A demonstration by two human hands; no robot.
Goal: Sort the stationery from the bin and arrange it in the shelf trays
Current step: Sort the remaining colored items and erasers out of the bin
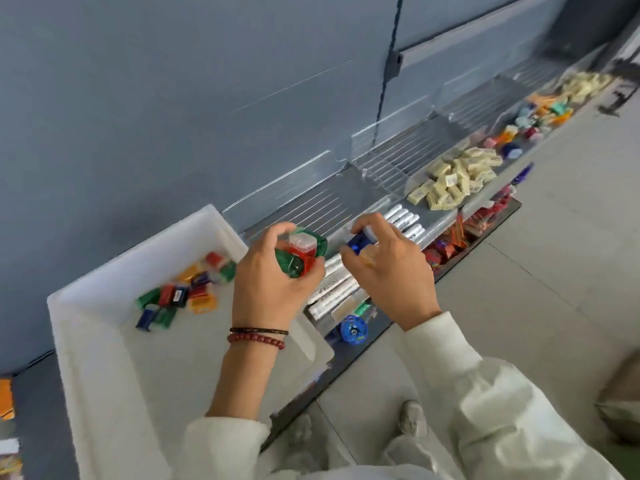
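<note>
Stationery pieces (pixel 180 292) lie in the bin (pixel 104 375). Our left hand (pixel 273 282) grips green and red ones (pixel 301 254); our right hand (pixel 391 271) pinches a blue one (pixel 358 245), both over the markers (pixel 405 220). We judge it best to pick one matching tray (pixel 304 206) and release the pieces low, singly.

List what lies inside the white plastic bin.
A heap of small plastic pieces, green, red, blue and orange, lies on the floor of the white plastic bin near its far wall. The left hand and its forearm cover its right side, hiding anything there.
</note>
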